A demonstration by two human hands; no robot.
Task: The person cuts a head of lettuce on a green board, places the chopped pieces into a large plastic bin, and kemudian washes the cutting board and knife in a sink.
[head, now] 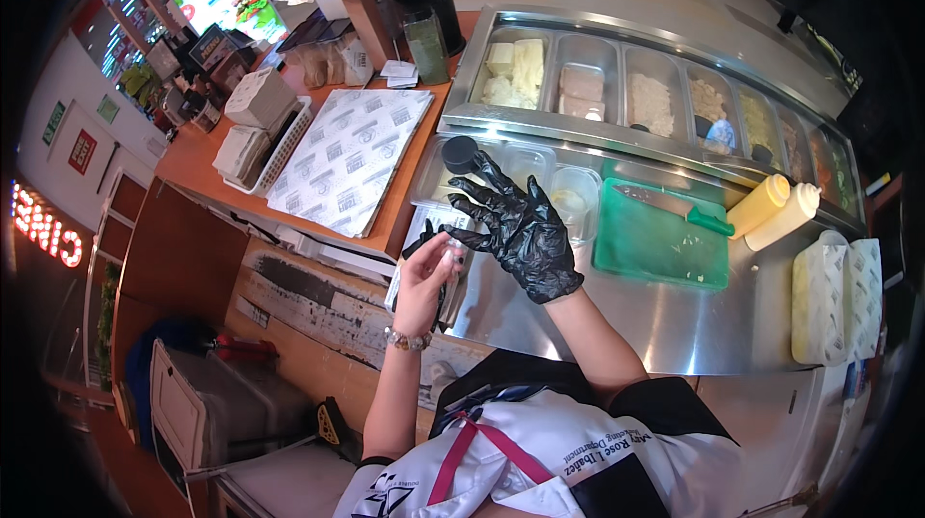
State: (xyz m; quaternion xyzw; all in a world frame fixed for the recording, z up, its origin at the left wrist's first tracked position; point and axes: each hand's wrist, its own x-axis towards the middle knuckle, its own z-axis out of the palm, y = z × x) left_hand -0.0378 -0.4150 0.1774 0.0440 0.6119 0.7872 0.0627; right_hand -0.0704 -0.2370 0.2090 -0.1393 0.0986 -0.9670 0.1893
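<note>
My right hand (517, 232) wears a thin, wrinkled black disposable glove, its fingers spread over the near-left end of the steel counter (520, 326). My left hand (426, 279) is bare, with a beaded bracelet (407, 339) on the wrist. Its curled fingertips are close to the gloved thumb; I cannot tell whether they pinch anything. Crumpled black material, perhaps another glove (421, 242), shows behind the left hand, partly hidden. Under the hands lies a printed box (432, 218). A round black lid (459, 154) appears just beyond the gloved fingertips.
Clear plastic tubs (576, 203) stand beside a green cutting board (661, 236) bearing a green-handled knife (665, 206). Squeeze bottles (759, 206) lean at its right. Steel food pans (650, 95) line the back. Printed paper sheets (354, 156) and a napkin basket (285, 149) sit left.
</note>
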